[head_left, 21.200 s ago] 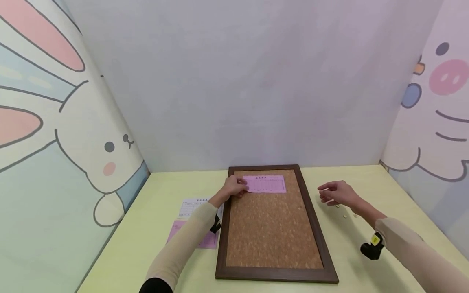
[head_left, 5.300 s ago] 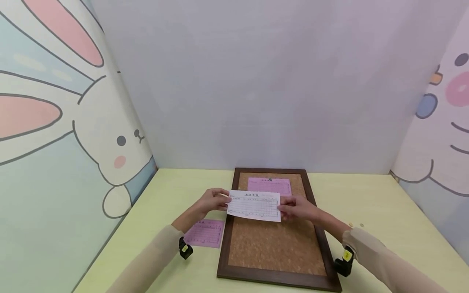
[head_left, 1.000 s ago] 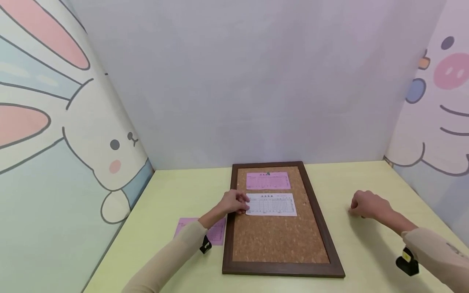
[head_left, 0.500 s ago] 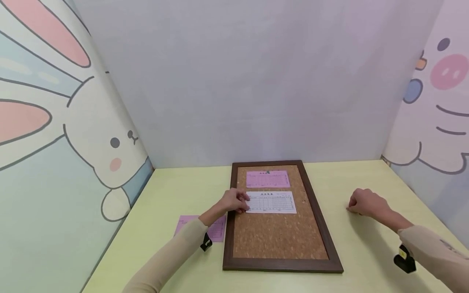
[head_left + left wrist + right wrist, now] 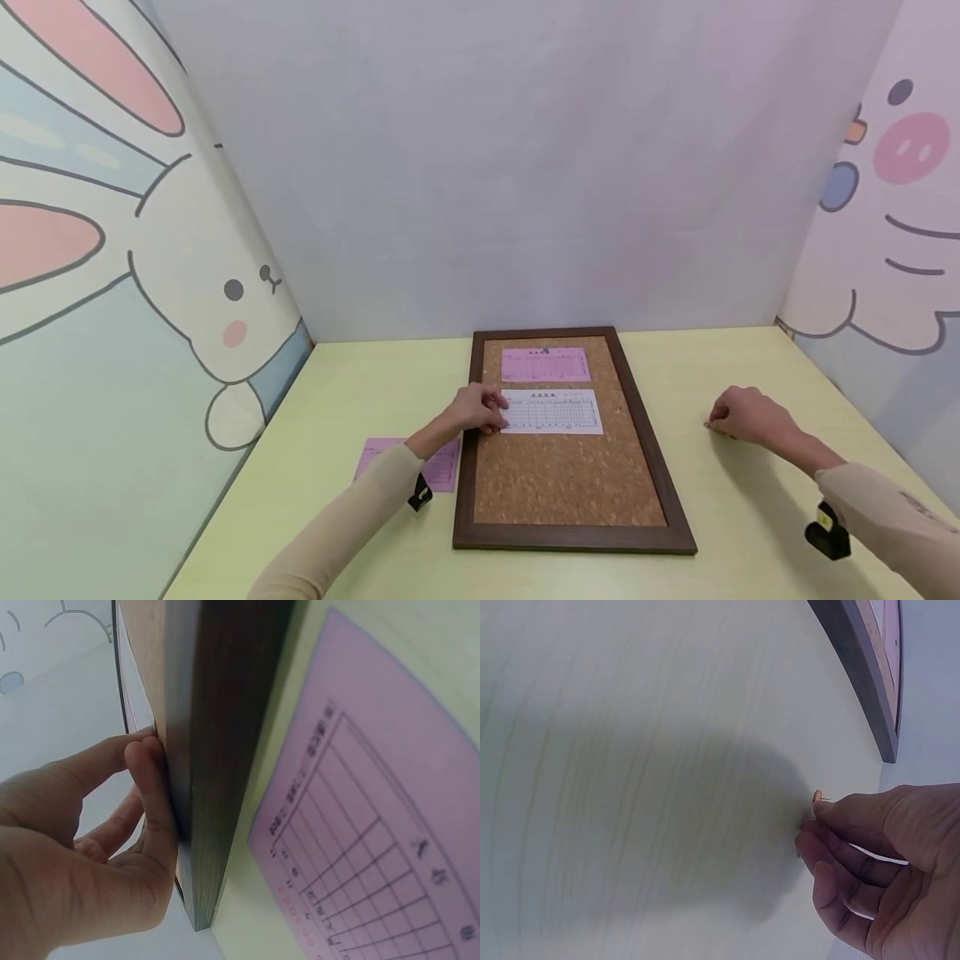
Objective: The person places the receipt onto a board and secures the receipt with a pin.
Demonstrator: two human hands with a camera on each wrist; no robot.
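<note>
A white printed form [image 5: 555, 412] lies across the cork board [image 5: 570, 483], below a pink form [image 5: 545, 365] that bears a tack near its top edge. My left hand [image 5: 474, 408] pinches the white form's left edge, the wrist over the board's dark frame. To the right of the board, my right hand [image 5: 752, 417] is low at the tabletop, thumb and fingers bunched together. At the thumb tip a small brass-coloured thumbtack [image 5: 817, 796] shows, its pin sticking out. A tiny dark bit under the fingers is too hidden to tell.
Another pink form [image 5: 442, 467] lies on the pale yellow table [image 5: 375, 375] left of the board, partly under my left forearm. A plain wall rises behind. Cartoon panels flank the table on both sides.
The white form, earlier left of the board and then held up in both hands, now lies on it. The upper pink form gained a tack. Over the last second the hands barely moved.
</note>
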